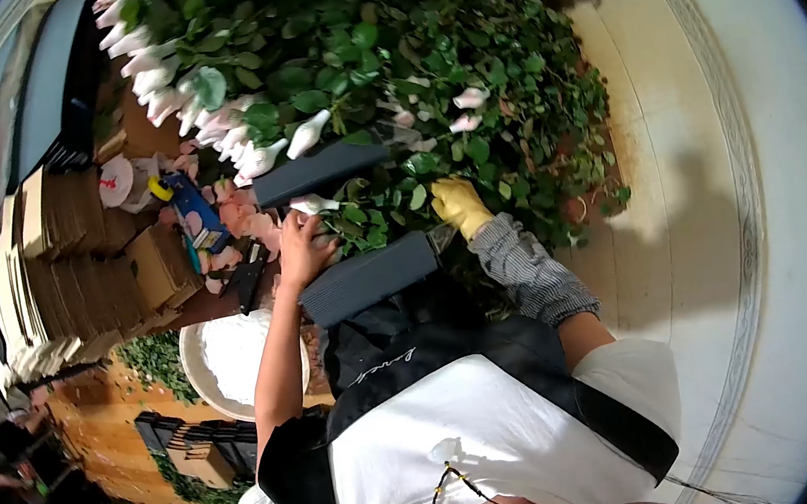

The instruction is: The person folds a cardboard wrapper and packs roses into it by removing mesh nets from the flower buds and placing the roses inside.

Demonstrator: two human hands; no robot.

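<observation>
My left hand (305, 251) is bare. Its fingers curl around the head of a pale pink rose (314, 204), whose leafy stem runs to the right. A yellow glove covers my right hand (460, 207), with a grey striped sleeve behind it. Its fingers are closed among the rose stems and leaves, which partly hide the fingertips. Between my hands the leaves lie in a gap flanked by two dark ribbed panels, a near panel (371, 278) by my apron and a far panel (321, 168) beyond.
A large heap of roses (370, 65) covers the table ahead, blooms to the left. Stacked cardboard pieces (66, 248), a blue box (200, 217), a black stapler-like tool (250, 274) and loose petals (243, 214) lie left. Below stands a white-lined round bin (232, 359). Other people are at far left.
</observation>
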